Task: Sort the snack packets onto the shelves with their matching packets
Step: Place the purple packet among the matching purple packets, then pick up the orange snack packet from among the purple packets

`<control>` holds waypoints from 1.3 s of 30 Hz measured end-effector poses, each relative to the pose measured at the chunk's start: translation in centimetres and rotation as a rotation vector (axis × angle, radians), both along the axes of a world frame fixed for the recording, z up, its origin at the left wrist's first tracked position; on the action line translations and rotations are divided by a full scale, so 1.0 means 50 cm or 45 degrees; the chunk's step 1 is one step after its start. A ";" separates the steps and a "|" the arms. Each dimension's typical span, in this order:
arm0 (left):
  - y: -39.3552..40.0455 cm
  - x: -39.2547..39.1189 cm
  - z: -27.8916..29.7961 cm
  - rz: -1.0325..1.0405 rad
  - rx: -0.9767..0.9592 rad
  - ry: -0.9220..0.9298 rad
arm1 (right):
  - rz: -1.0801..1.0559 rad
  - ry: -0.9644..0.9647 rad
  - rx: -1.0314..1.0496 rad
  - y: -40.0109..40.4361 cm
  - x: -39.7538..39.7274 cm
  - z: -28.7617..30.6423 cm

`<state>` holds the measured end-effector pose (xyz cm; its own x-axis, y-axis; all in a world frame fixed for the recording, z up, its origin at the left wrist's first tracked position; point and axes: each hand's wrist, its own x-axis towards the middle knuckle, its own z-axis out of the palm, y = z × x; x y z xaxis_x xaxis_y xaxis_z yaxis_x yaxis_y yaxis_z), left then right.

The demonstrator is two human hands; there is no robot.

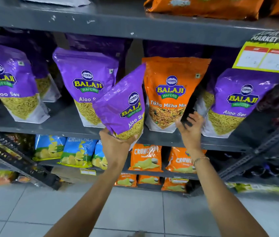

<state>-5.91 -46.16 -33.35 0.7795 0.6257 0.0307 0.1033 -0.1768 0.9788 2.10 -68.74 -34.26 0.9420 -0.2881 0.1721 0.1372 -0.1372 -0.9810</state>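
Note:
My left hand (116,147) grips the bottom of a purple Balaji Aloo Sev packet (123,106), which is tilted to the right in front of the middle shelf (66,127). Just to its right an orange Tikha Mitha Mix packet (167,93) stands upright among purple Aloo Sev packets (87,82), (10,82), (234,103). My right hand (189,132) is at the orange packet's lower right edge. Its fingers are spread against the dark side of that packet, and it holds nothing that I can make out.
The top shelf carries orange packets (203,6). Below, blue Crunchex packets (77,151) sit left of orange Crunchex packets (145,158). A yellow price label (263,57) hangs at the right. Another rack (15,159) juts in at the left, above the tiled floor (135,211).

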 end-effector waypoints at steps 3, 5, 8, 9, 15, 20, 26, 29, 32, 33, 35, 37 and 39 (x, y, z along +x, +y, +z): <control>-0.018 0.012 -0.004 0.051 -0.032 -0.021 | 0.301 0.152 -0.173 -0.011 0.051 -0.011; -0.027 0.021 -0.003 0.062 -0.040 -0.015 | 0.359 0.171 -0.235 -0.009 0.071 -0.011; -0.047 0.036 0.001 0.084 -0.032 -0.020 | 0.235 0.132 -0.247 -0.009 0.072 -0.021; -0.055 0.040 0.003 0.096 -0.028 -0.022 | 0.195 0.099 -0.216 -0.008 0.064 -0.026; -0.077 0.076 0.004 0.149 -0.032 -0.013 | -0.056 -0.085 -0.115 0.002 0.004 -0.042; -0.089 0.108 0.002 0.139 0.037 0.004 | -0.031 0.017 -0.113 -0.003 -0.004 -0.046; -0.089 0.091 -0.019 0.067 -0.012 -0.106 | -0.249 -0.021 -0.042 0.023 -0.058 -0.051; -0.114 0.040 -0.041 0.058 0.113 -0.177 | -0.307 -0.086 -0.023 0.022 -0.101 -0.056; -0.137 0.000 -0.036 -0.272 0.069 -0.160 | -0.306 -0.083 -0.009 0.018 -0.147 -0.057; -0.137 -0.001 -0.026 -0.429 0.055 -0.124 | -0.311 -0.085 -0.009 0.019 -0.163 -0.054; -0.125 0.000 0.006 -0.763 0.079 -0.067 | -0.322 -0.088 0.003 0.027 -0.194 -0.038; -0.105 0.002 0.038 -1.078 0.126 -0.142 | -0.333 -0.095 0.013 0.040 -0.223 -0.014; -0.075 -0.003 0.074 -1.287 0.208 -0.077 | -0.326 -0.156 0.010 0.051 -0.252 0.011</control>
